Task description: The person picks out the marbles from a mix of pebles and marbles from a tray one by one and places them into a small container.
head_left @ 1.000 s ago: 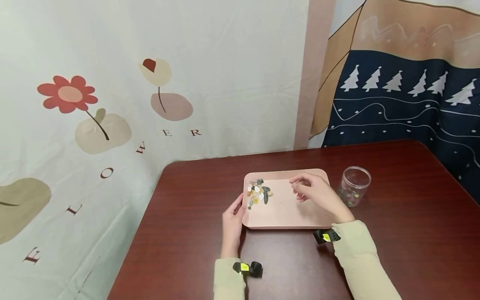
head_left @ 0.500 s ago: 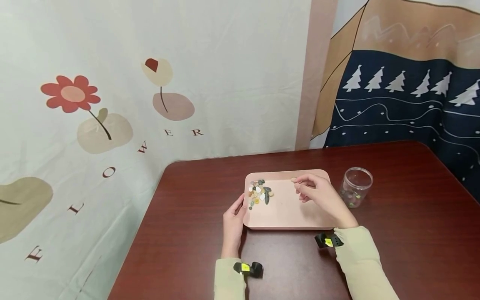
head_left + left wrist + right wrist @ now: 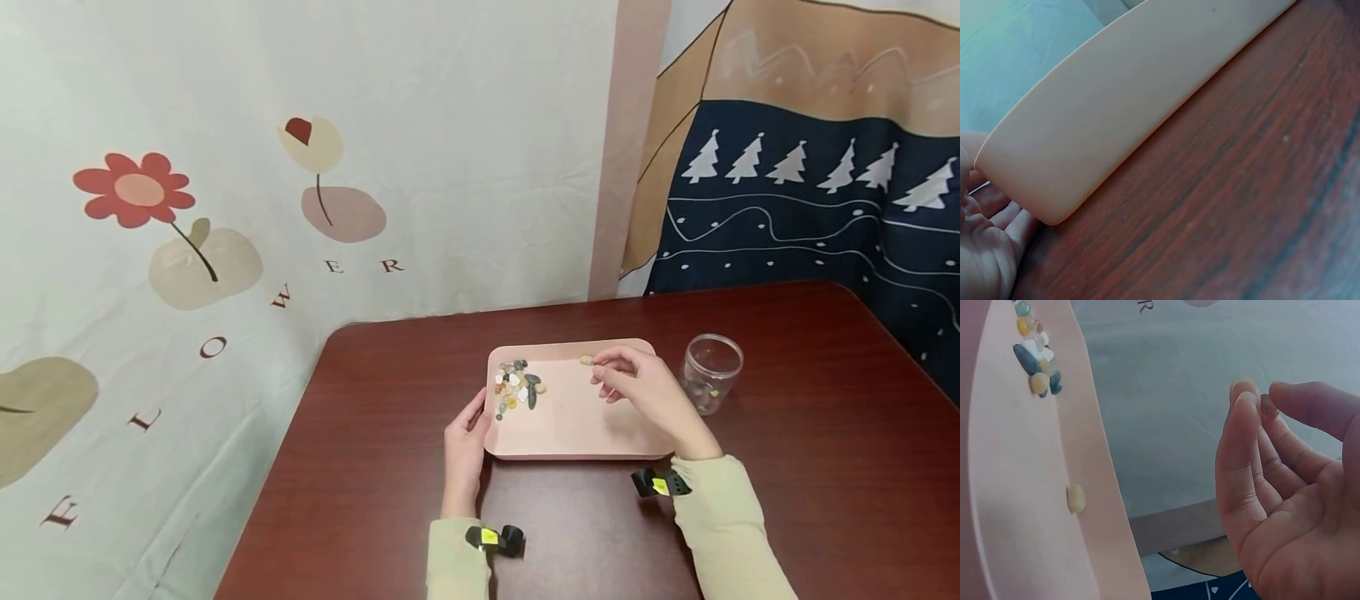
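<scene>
A pink tray [image 3: 570, 425] lies on the table, with a cluster of small coloured pebbles [image 3: 517, 387] at its left end. My left hand [image 3: 465, 450] grips the tray's left edge; in the left wrist view its fingers lie against the tray's corner. Above the tray's right half, my right hand [image 3: 637, 387] pinches a small brownish pebble [image 3: 1269, 407] between thumb and fingers, as the right wrist view shows. One pale yellow pebble [image 3: 1076, 499] lies alone by the tray's far wall, apart from the cluster and, in the head view, just left of my right fingertips.
A clear jar [image 3: 712, 373] without a lid stands right of the tray, with a few pebbles at its bottom. The dark red wooden table [image 3: 375, 400] reaches back to a printed cloth [image 3: 480, 167].
My right hand has drawn slightly right, and the pale yellow pebble near the tray's far wall has come into view beside its fingertips. My left hand keeps its place on the tray.
</scene>
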### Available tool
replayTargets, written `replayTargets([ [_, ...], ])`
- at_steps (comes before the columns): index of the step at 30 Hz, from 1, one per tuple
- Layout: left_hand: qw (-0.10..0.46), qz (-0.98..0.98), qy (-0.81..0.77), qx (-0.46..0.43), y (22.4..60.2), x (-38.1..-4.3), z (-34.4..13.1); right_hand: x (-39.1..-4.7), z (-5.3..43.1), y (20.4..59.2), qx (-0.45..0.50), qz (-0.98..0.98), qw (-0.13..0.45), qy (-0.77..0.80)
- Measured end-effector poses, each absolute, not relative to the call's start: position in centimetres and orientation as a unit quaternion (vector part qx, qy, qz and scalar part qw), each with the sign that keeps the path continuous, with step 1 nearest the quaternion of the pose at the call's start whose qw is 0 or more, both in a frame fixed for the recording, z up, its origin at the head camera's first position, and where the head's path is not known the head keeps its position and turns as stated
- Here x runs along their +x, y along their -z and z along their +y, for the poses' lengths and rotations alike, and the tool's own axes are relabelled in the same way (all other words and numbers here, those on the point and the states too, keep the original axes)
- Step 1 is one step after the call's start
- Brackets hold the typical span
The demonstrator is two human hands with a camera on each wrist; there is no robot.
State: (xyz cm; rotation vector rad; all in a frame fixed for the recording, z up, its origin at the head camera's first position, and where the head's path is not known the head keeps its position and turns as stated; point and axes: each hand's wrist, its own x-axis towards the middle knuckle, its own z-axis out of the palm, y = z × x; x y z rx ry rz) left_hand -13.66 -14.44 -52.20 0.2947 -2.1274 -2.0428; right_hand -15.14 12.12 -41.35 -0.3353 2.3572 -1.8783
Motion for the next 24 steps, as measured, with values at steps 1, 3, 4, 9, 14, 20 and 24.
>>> replayTargets([
  [1, 0.089, -0.716, 0.686, 0.100, 52.2, -13.6, -14.5, -15.3, 12.2, 41.6, -0.111, 0.776, 0.050, 0.618],
  [3, 0.091, -0.715, 0.686, 0.103, 52.2, -13.6, -14.5, -15.5, 12.4, 42.1, -0.114, 0.776, 0.037, 0.619],
  [4, 0.091, -0.714, 0.686, 0.105, 52.3, -13.6, -14.5, -15.6, 12.4, 42.2, -0.116, 0.775, 0.030, 0.620],
  [9, 0.091, -0.710, 0.689, 0.109, 52.4, -13.4, -14.5, -15.4, 13.0, 42.0, -0.111, 0.776, 0.021, 0.621],
  [14, 0.092, -0.712, 0.688, 0.102, 52.4, -13.5, -14.5, -15.3, 13.8, 41.4, -0.090, 0.776, 0.017, 0.624],
  [20, 0.090, -0.716, 0.685, 0.101, 52.3, -13.7, -14.4, -14.9, 14.7, 40.6, -0.082, 0.775, -0.003, 0.627],
  [24, 0.089, -0.717, 0.685, 0.100, 52.3, -13.7, -14.4, -15.4, 15.5, 42.0, -0.088, 0.768, -0.016, 0.634],
])
